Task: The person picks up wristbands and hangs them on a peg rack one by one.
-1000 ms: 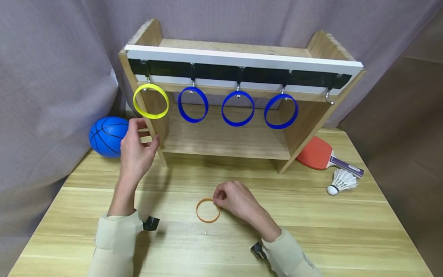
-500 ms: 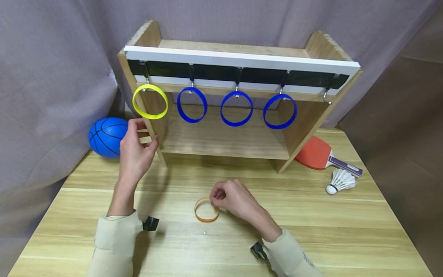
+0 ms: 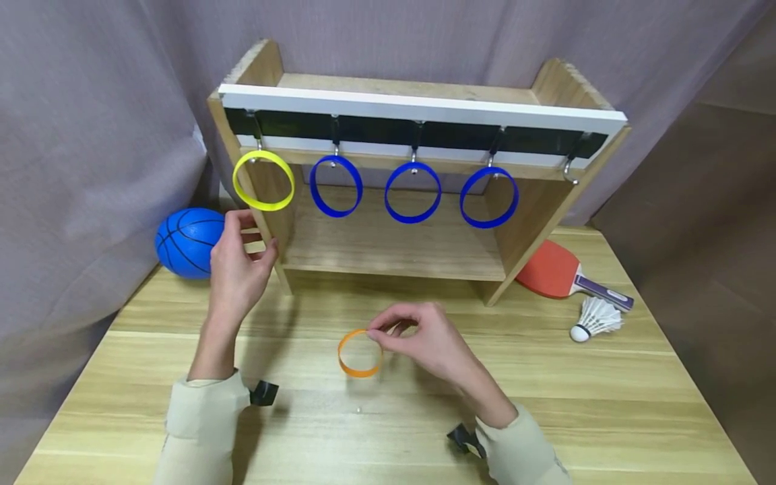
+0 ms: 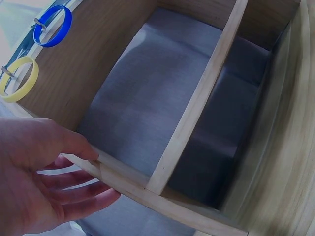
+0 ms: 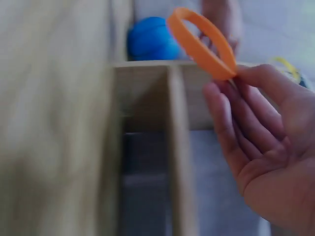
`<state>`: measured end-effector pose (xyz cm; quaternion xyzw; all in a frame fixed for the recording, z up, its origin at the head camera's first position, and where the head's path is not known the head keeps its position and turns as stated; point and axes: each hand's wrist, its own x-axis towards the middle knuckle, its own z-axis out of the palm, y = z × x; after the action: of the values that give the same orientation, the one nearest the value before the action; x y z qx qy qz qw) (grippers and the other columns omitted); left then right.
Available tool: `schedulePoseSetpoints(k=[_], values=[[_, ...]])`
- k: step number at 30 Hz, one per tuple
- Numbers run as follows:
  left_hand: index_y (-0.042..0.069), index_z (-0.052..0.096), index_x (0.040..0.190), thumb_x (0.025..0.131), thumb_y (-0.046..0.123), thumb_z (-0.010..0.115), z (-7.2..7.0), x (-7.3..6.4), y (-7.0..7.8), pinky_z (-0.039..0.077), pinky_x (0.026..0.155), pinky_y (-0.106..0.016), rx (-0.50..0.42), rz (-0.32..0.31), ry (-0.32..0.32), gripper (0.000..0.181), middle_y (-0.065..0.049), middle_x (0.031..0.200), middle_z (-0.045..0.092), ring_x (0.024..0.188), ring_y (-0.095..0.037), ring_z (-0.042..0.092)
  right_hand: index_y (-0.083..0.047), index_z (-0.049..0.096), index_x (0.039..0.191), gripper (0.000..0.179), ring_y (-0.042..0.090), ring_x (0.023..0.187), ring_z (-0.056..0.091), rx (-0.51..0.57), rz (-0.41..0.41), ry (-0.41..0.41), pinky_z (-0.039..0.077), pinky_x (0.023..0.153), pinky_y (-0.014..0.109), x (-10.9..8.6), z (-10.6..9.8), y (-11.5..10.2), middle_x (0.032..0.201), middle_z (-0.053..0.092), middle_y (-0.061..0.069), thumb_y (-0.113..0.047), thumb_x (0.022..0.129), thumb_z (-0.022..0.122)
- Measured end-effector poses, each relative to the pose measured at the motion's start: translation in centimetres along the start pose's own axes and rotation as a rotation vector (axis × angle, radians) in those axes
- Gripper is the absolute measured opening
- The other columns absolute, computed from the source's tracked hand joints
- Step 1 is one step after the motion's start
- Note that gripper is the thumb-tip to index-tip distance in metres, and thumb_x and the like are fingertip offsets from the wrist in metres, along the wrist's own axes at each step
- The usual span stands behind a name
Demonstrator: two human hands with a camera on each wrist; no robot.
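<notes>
My right hand [image 3: 427, 337] pinches an orange ring [image 3: 360, 373] between thumb and fingertips, close over the table. In the right wrist view the orange band [image 5: 199, 51] is tilted and sticks out past the fingertips. At the left, my left hand [image 3: 239, 263] grips the front edge of the wooden shelf's side panel [image 4: 133, 184], thumb on the inner face and fingers outside. Hooks along the shelf's front hold a yellow ring [image 3: 267, 206] at far left and three blue rings, such as the middle blue ring [image 3: 413, 219]. The rightmost hook [image 3: 570, 173] bears no ring.
A blue basketball [image 3: 189, 242] lies left of the shelf, behind my left hand. On the right are a red table tennis bat [image 3: 550, 269] and a white shuttlecock [image 3: 597, 320]. Grey curtain [image 3: 412, 40] hangs behind the shelf.
My right hand has lifted the orange ring from the table, and the ring now stands more upright. My left hand keeps its place on the shelf side.
</notes>
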<state>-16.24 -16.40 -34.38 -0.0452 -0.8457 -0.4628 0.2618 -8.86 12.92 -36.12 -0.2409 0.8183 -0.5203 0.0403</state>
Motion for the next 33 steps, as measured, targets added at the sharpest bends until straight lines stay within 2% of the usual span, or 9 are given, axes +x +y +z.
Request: schedulePoseSetpoints(k=[4,9,13,16,19,22,24,27,33], values=[[0.002,0.05,0.123,0.085,0.001,0.071,0.0,-0.1,0.0,0.061,0.07,-0.035,-0.003,0.0,-0.007,0.044,-0.012,0.117,0.062,0.099,-0.027,0.066,-0.014,0.076,0.095,0.01,0.021,0.078,0.067,0.142,-0.076,0.146,0.058,0.07,0.033,-0.6,-2.5,-2.2,0.09,0.073,0.0,-0.012,0.085,0.078],[0.002,0.05,0.123,0.085,0.001,0.071,0.1,0.0,-0.1,0.061,0.07,-0.039,-0.004,-0.001,0.0,0.043,-0.013,0.117,0.062,0.099,-0.028,0.066,0.009,0.071,0.096,0.016,0.025,0.076,0.069,0.328,-0.21,0.386,0.059,0.064,0.03,-1.6,-6.9,-5.7,0.091,0.072,0.017,0.012,0.081,0.073],[0.001,0.049,0.123,0.086,0.0,0.07,0.1,0.0,0.0,0.061,0.071,-0.042,-0.013,0.0,-0.006,0.043,-0.014,0.117,0.061,0.1,-0.03,0.066,0.026,0.061,0.095,0.02,0.03,0.069,0.068,0.533,-0.42,0.652,0.059,0.058,0.03,-1.8,-10.6,-8.0,0.088,0.068,0.029,0.024,0.077,0.068],[0.001,0.049,0.123,0.085,0.0,0.07,0.1,0.0,0.0,0.061,0.071,-0.042,-0.011,0.003,-0.004,0.043,-0.014,0.117,0.061,0.1,-0.03,0.066,0.031,0.057,0.095,0.025,0.035,0.07,0.068,0.583,-0.544,0.885,0.059,0.056,0.03,-1.4,-12.9,-8.7,0.089,0.065,0.035,0.022,0.076,0.07],[0.002,0.05,0.123,0.085,0.001,0.071,0.1,0.0,0.0,0.061,0.071,-0.041,-0.005,0.002,0.001,0.043,-0.013,0.117,0.062,0.1,-0.029,0.066,0.03,0.057,0.098,0.031,0.037,0.076,0.068,0.57,-0.551,1.058,0.058,0.056,0.03,-1.1,-14.7,-8.3,0.093,0.064,0.036,0.017,0.076,0.074],[0.003,0.05,0.123,0.085,0.001,0.071,0.1,0.0,0.0,0.061,0.071,-0.041,-0.004,-0.005,-0.002,0.044,-0.012,0.117,0.061,0.1,-0.028,0.066,0.027,0.059,0.101,0.035,0.038,0.081,0.068,0.577,-0.51,1.119,0.059,0.058,0.029,-0.8,-16.0,-6.9,0.096,0.065,0.035,0.012,0.075,0.078],[0.003,0.05,0.124,0.085,0.002,0.071,0.1,0.0,0.0,0.061,0.071,-0.04,-0.003,-0.008,-0.004,0.044,-0.012,0.117,0.061,0.1,-0.028,0.066,0.025,0.061,0.103,0.036,0.038,0.084,0.068,0.574,-0.481,1.119,0.059,0.059,0.029,-0.7,-16.5,-5.9,0.099,0.065,0.034,0.009,0.076,0.079],[0.002,0.05,0.123,0.085,0.001,0.071,0.1,-0.1,-0.1,0.061,0.071,-0.039,-0.006,-0.009,-0.003,0.043,-0.013,0.117,0.061,0.1,-0.028,0.066,0.024,0.061,0.104,0.037,0.037,0.08,0.068,0.578,-0.471,1.106,0.059,0.058,0.03,-0.6,-16.9,-4.6,0.1,0.064,0.035,0.007,0.076,0.079],[0.002,0.051,0.122,0.085,0.001,0.071,0.1,-0.1,0.0,0.061,0.071,-0.037,-0.009,-0.003,0.005,0.042,-0.012,0.116,0.062,0.099,-0.028,0.066,0.025,0.06,0.104,0.038,0.038,0.081,0.068,0.586,-0.475,1.105,0.059,0.055,0.03,-0.5,-17.0,-3.7,0.098,0.065,0.035,0.009,0.076,0.079]])
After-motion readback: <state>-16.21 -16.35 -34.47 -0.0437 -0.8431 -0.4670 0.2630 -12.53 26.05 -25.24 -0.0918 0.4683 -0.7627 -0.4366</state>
